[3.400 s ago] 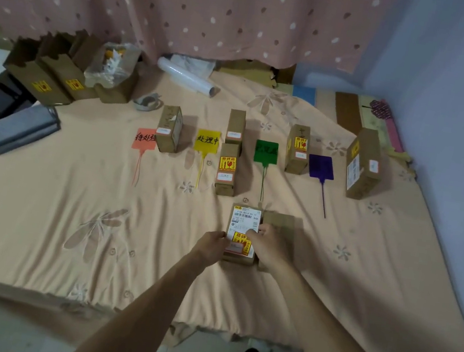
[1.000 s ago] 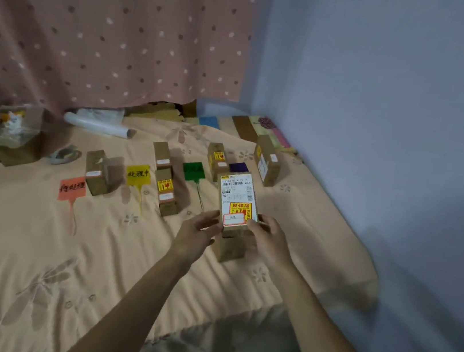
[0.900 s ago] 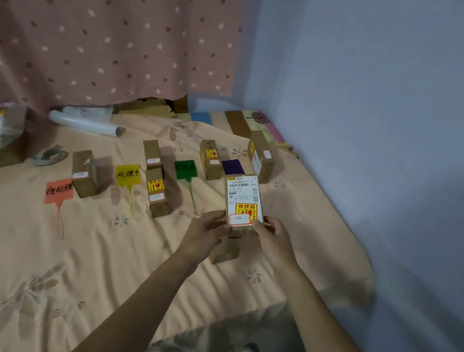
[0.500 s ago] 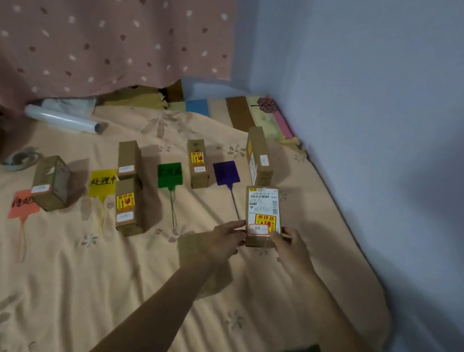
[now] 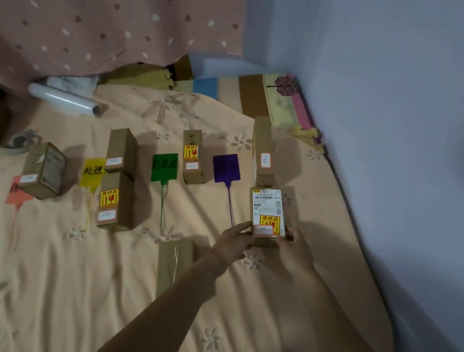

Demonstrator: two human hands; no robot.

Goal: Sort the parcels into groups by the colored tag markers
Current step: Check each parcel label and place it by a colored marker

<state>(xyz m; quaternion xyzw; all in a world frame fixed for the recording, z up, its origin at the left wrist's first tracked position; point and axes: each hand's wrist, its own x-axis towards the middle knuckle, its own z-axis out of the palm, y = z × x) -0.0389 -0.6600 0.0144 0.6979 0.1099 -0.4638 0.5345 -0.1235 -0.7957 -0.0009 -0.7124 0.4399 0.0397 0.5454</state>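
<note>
Moved rightward beside the purple tag (image 5: 226, 168), the labelled parcel (image 5: 267, 211) points away; left hand (image 5: 234, 241) and right hand (image 5: 296, 251) seemingly pinch its near end.

A peach flowered bed (image 5: 60, 270) is carrying four tags in a row: orange tag (image 5: 18, 195), yellow tag (image 5: 91, 173), green tag (image 5: 164, 168) and purple tag (image 5: 226, 168). A squat parcel (image 5: 43, 170) is sitting on the orange one. Two parcels, the rear parcel (image 5: 120, 148) and the front parcel (image 5: 114, 200), are standing just right of the yellow. A slim parcel (image 5: 193, 156) is standing between green and purple. A tall parcel (image 5: 264, 153) is standing right of the purple, with a labelled parcel (image 5: 267, 214) just in front, possibly resting on the sheet. A flat parcel (image 5: 174, 260) is lying nearer. A film roll (image 5: 64, 99) is lying at the back.
</note>
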